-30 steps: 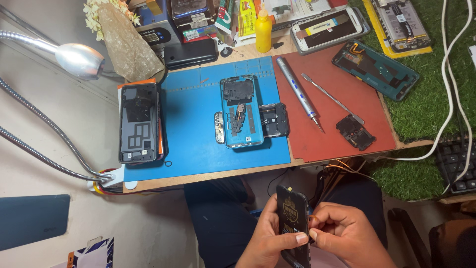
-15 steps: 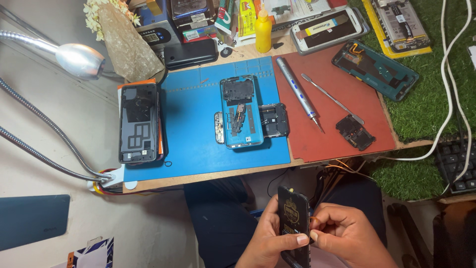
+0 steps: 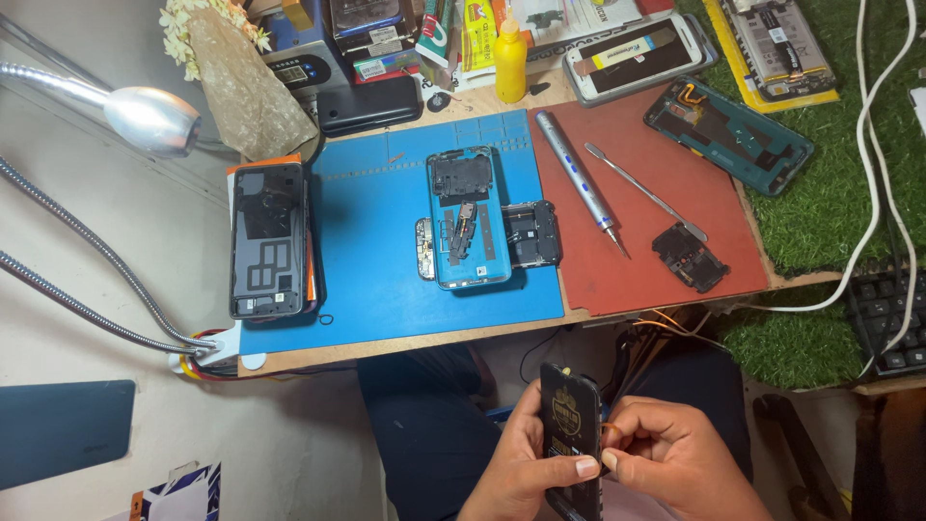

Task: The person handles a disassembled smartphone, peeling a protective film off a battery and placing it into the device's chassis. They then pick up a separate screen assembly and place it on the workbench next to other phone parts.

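Observation:
My left hand (image 3: pixel 526 473) grips a slim black phone battery (image 3: pixel 570 425) upright over my lap, below the table's front edge. Right beside it, my right hand (image 3: pixel 670 458) pinches a small orange flex tab at the battery's right side, thumb against my left thumb. On the blue mat (image 3: pixel 376 241) lies an opened blue phone frame (image 3: pixel 467 217) with a small dark board (image 3: pixel 531 234) to its right. A black back cover (image 3: pixel 268 239) rests at the mat's left end.
The red mat (image 3: pixel 627 270) carries a grey electric screwdriver (image 3: pixel 582 180), a metal spudger (image 3: pixel 644 191) and a small black camera cover (image 3: pixel 689 257). A teal phone shell (image 3: pixel 728 135) lies further right. A yellow bottle (image 3: pixel 510 58), lamp head (image 3: pixel 152 120), white cable (image 3: pixel 873 222) and keyboard (image 3: pixel 887 318) surround the desk.
My hands have hardly moved. The battery stays upright between them, with my right fingers still at its side tab.

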